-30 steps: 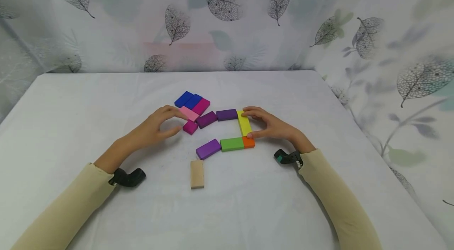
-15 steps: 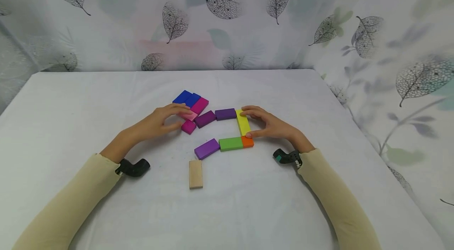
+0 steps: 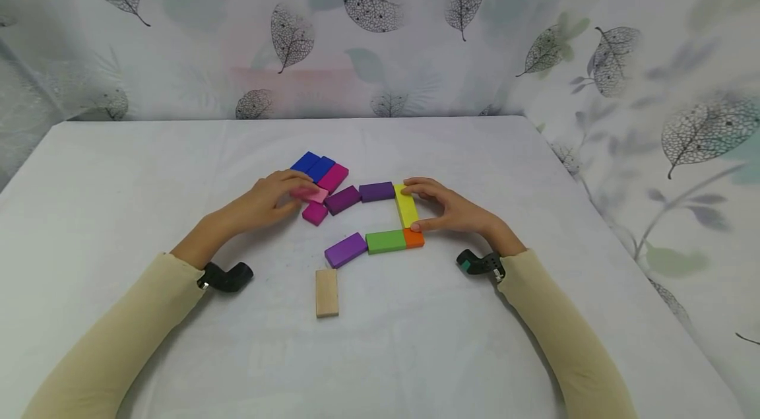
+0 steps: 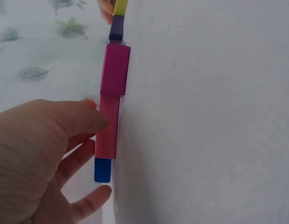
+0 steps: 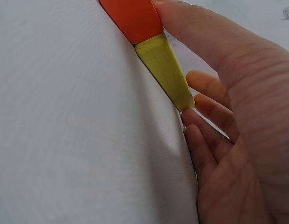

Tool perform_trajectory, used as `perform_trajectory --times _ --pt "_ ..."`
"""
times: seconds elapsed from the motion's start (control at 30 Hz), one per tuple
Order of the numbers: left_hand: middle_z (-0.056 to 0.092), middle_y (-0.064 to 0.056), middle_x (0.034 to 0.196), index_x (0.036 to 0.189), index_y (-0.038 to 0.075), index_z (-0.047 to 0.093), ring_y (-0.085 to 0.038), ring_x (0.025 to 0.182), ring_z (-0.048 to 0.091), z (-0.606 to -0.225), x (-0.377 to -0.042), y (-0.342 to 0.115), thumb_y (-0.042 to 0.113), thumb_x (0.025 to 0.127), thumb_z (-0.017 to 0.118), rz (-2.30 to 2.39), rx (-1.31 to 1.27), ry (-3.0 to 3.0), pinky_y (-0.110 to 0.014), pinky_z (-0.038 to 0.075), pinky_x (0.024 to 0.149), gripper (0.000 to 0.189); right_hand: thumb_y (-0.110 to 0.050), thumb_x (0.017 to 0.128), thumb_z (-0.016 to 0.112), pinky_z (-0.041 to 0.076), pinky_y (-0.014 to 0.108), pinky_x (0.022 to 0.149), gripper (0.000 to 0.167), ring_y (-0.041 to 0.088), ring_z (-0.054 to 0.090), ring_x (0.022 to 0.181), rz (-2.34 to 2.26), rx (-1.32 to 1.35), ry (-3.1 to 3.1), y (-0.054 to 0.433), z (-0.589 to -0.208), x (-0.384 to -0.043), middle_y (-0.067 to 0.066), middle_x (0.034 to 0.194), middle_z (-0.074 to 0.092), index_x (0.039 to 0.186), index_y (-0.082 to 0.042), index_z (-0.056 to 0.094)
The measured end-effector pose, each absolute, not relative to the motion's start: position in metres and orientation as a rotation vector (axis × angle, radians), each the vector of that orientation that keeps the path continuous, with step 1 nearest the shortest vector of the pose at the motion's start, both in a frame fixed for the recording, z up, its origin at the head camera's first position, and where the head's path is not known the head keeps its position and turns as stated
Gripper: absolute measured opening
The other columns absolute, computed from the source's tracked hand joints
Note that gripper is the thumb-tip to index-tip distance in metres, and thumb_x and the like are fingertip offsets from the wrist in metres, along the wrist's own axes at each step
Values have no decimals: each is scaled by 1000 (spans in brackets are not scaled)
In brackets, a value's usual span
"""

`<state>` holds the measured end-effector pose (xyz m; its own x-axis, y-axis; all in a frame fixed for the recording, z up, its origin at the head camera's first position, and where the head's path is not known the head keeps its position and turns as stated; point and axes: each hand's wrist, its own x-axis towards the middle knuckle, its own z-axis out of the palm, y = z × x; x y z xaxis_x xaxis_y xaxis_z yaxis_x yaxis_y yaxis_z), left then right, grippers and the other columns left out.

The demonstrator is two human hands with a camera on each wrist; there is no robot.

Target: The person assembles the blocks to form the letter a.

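Note:
My left hand [image 3: 267, 204] reaches in at the left of the block arrangement. It pinches a light pink block [image 3: 317, 195], fingers over its far side and thumb at its near side. In the left wrist view, the thumb [image 4: 86, 117] overlaps the pink face. My right hand [image 3: 454, 208] grips a yellow block [image 3: 407, 208] at its two ends; the thumb [image 5: 196, 23] also lies beside the orange block [image 5: 135, 18]. Two blue blocks [image 3: 321, 169] and a magenta block [image 3: 334, 177] adjoin the pink one. A small magenta block [image 3: 315, 213] lies just in front of it.
Dark purple blocks, one plum [image 3: 342, 200] and one violet [image 3: 377, 192], bridge toward the yellow block. A green block [image 3: 386, 241] and a purple block [image 3: 346, 250] run along the front. A plain wooden block [image 3: 327, 293] lies nearest on the white-covered table [image 3: 415, 353].
My left hand has moved right, from beside the pink block onto it, and the pink block has shifted slightly. My right hand stays at the yellow block.

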<state>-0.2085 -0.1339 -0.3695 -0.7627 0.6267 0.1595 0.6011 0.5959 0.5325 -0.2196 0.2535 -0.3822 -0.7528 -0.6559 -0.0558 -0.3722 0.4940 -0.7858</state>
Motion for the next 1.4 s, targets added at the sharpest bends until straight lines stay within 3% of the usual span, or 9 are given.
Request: perform_trajectory --times 0.27,0.63,1.07,1.4 --pt "61 -18 118 125 1 62 -40 116 48 -372 -216 -131 5 91 64 770 1049 2820 -52 39 98 34 -17 84 77 16 50 119 65 25 23 145 -1135 -880 2392 255 -383 -221 6 156 29 142 -11 48" --pt "62 -14 104 126 3 62 -36 107 53 -362 -211 -131 11 90 69 680 1024 2885 -50 43 90 38 -17 84 77 16 49 119 64 24 23 145 -1138 -873 2399 255 -381 -221 4 156 29 141 -11 48" --pt "61 -12 104 129 5 60 -33 107 55 -358 -197 -130 15 91 68 694 951 2955 -52 46 91 40 -18 84 77 18 50 118 64 27 27 143 -1146 -876 2399 258 -382 -221 7 156 29 141 -9 49" --pt "60 -8 97 126 7 62 -27 97 54 -356 -184 -126 16 89 70 830 929 2959 -43 46 82 40 -18 85 77 17 49 118 65 26 24 145 -1140 -876 2389 256 -383 -220 5 157 28 142 -12 48"
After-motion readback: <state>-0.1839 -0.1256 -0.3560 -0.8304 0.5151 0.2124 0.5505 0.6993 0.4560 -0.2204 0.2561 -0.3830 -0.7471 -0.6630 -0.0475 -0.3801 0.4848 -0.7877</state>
